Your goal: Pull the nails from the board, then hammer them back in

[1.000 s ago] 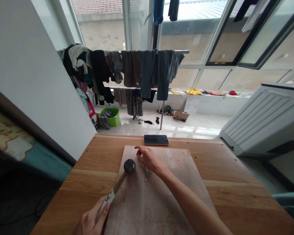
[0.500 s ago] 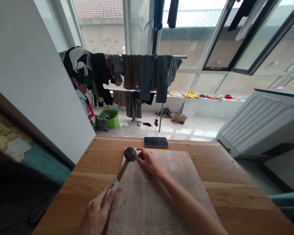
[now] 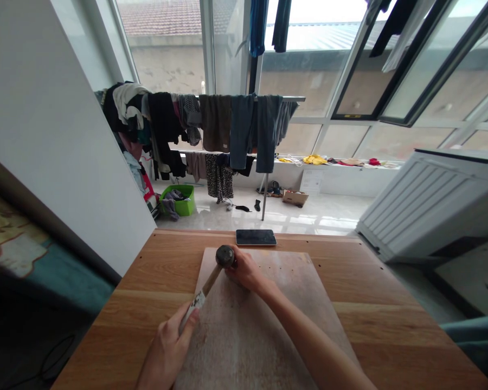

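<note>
My left hand (image 3: 173, 336) is closed around the handle of a hammer (image 3: 212, 280). This hammer has a dark, rounded head and a wooden handle with a whitish wrap. Its head overlaps the fingertips of my right hand (image 3: 246, 269) from this angle; whether they touch I cannot tell. My right hand is low over the far part of a worn wooden board (image 3: 244, 336), its fingers bent together. What lies between those fingertips is hidden behind the hammer head. Small dark marks or holes run along the board's far edge.
The board rests on a wooden table (image 3: 374, 325). A phone (image 3: 256, 237) lies at the table's far edge. Beyond stand a drying rack with clothes (image 3: 242, 130), a green basket (image 3: 186, 206) and a small cardboard box (image 3: 295, 197). A white ribbed panel (image 3: 415, 195) stands to the right.
The hammer head has moved right, over my right fingertips. My right fingers have drawn closer together. A small nail-like piece seen earlier near my right wrist is out of sight.
</note>
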Demonstrator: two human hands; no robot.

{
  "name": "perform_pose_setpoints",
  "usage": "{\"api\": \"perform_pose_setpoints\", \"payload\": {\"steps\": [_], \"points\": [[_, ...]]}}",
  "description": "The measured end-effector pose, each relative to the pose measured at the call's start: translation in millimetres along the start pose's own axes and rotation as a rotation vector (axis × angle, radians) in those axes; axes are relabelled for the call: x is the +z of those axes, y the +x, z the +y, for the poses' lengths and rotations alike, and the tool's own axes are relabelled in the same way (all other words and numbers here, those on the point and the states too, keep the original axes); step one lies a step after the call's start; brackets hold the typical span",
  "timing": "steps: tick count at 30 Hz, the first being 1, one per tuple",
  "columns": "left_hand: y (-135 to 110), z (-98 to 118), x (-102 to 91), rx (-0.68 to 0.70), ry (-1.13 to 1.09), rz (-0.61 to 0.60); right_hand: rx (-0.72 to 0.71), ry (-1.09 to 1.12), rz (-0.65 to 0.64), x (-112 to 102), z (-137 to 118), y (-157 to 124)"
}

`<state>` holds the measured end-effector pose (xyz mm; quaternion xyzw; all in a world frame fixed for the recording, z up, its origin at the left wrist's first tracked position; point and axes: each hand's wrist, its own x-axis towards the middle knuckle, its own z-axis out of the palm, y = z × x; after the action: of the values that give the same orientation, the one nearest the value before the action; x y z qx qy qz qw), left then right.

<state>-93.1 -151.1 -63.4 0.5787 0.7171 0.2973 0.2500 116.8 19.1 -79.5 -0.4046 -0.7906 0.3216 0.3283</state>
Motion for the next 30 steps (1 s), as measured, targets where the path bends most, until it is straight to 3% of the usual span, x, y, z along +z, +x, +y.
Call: {"api": "perform_pose_setpoints", "payload": {"steps": [5, 8, 13, 17, 20, 25, 30], "points": [[-7.7, -6.4, -4.8, -0.028, -0.009, 0.053, 0.074, -0.057, -0.042, -22.7, -4.3, -11.2], [-13.2, -18.0, -7.2, -0.083, 0.035, 0.069, 0.061, -0.16, -0.169, -31.3, -20.7, -18.5], [-20.0, -28.0, -12.5, -0.107, 0.086, -0.021, 0.007, -0.368, -0.244, -18.8, -44.4, -18.8], [-22.5, -28.7, -11.7, -0.119, 0.061, -0.032, -0.017, -0.304, -0.243, -12.7, -40.4, -11.4], [-21.9, -30.9, -9.0, -0.118, 0.042, -0.026, -0.024, -0.207, -0.18, -19.6, -28.0, -5.4], [-19.7, -35.9, -5.6, -0.102, 0.046, 0.008, 0.029, -0.122, 0.08, -29.4, -7.2, -1.3], [-19.5, -38.5, -4.1, -0.076, 0.022, 0.067, -0.012, -0.072, 0.132, -19.6, 1.7, -4.9]]}}
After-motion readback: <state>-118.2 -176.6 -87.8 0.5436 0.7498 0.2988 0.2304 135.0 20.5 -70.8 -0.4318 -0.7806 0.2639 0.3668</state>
